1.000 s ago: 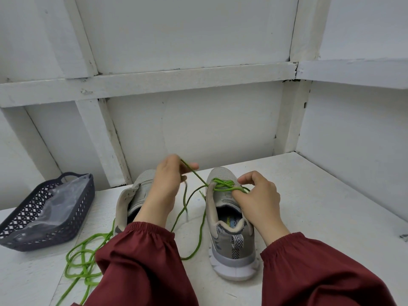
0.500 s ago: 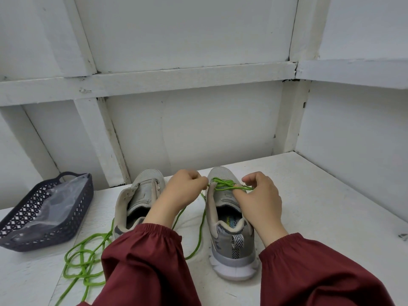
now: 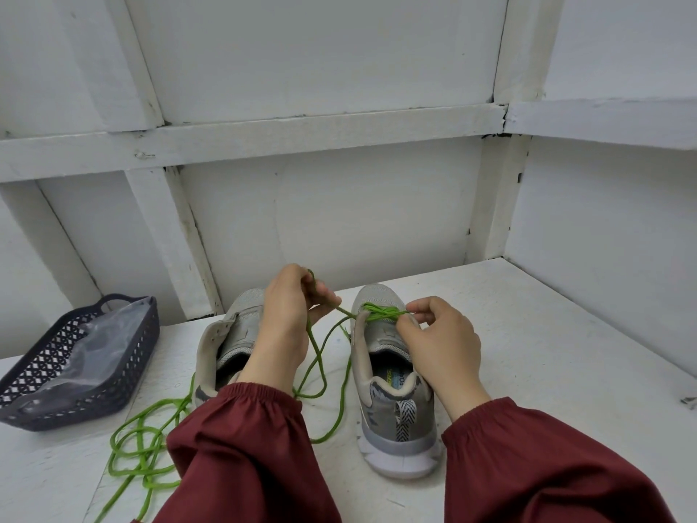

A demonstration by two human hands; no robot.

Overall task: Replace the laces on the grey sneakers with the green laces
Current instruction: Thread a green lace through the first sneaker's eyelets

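- Two grey sneakers are set side by side on the white table [image 3: 547, 334], heels toward the wearer. The left sneaker [image 3: 243, 326] is placed at 9 o'clock of the right sneaker [image 3: 392, 420].
- The green lace [image 3: 381, 314] is threaded in a few crossings through the front eyelets of the right sneaker, near its toe.
- The left hand [image 3: 286, 318] is held raised over the toe of the left sneaker, at 10 o'clock of the lacing. Its fingers are curled around a strand of the green lace, which is drawn taut from the eyelets.
- The right hand [image 3: 441, 345] is held over the right sneaker's tongue. The lace is pinched between thumb and forefinger at the 3 o'clock edge of the lacing, and the other fingers are curled.
- Slack lengths of the lace are draped between the sneakers toward 6 o'clock.
- A tangle of green cord [image 3: 139, 443] is spread on the table at 7 o'clock of the left sneaker. Whether it belongs to the same lace cannot be told.
- A dark lattice basket [image 3: 45, 371], with a clear plastic bag [image 3: 94, 345] inside, is set at 9 o'clock of the left sneaker.
- Maroon sleeves [image 3: 241, 447] are worn on both arms.
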